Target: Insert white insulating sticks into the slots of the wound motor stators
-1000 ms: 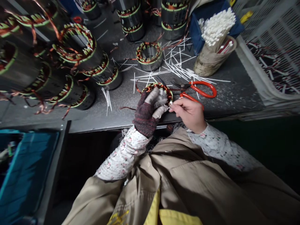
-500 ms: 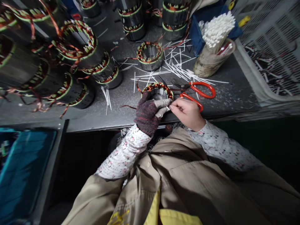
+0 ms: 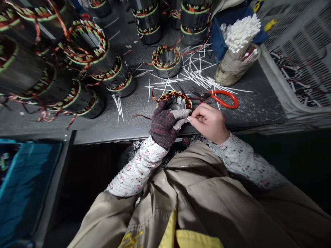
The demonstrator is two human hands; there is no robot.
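A motor stator with copper windings around its rim stands near the bench's front edge. My left hand, in a dark knitted glove with pale finger covers, grips its near left side. Bare and closed in a pinch, my right hand is at the stator's near right side. From its fingertips sticks the short end of a thin white tube, close to my gloved fingers. Red-handled scissors lie just beyond my right hand, which covers part of one handle.
Another stator stands behind, among scattered white tubes. Stacked stators crowd the left. At the right are a cup of white tubes, a blue bin and a white plastic basket. A teal crate sits lower left.
My right hand has turned slightly and its fingers have curled more, now hiding more of the scissors' near handle. The left hand stays on the stator; the whole view has shifted a little.
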